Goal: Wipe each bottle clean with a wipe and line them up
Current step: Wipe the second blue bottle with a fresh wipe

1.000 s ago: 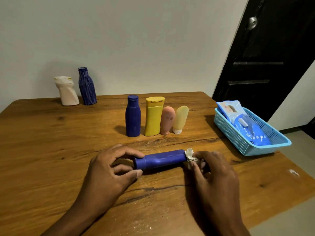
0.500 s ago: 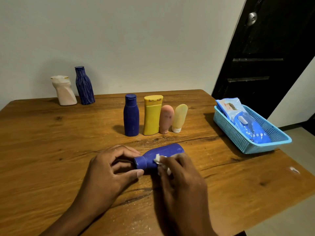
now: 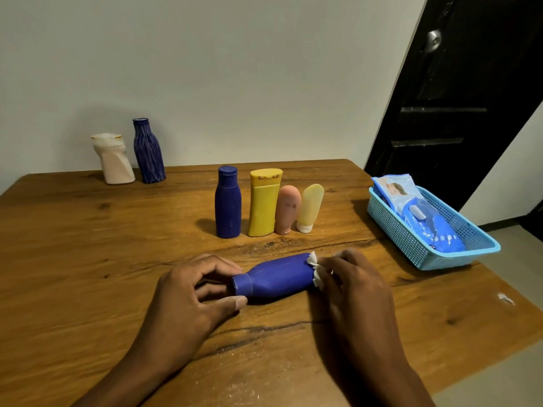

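Wiping the lying blue bottle [image 3: 277, 277]: our left hand [image 3: 188, 298] pinches its cap, our right hand [image 3: 351, 284] apparently clamps the wipe [image 3: 315, 270] against its base. Next, stand it beside the row [image 3: 269, 202].
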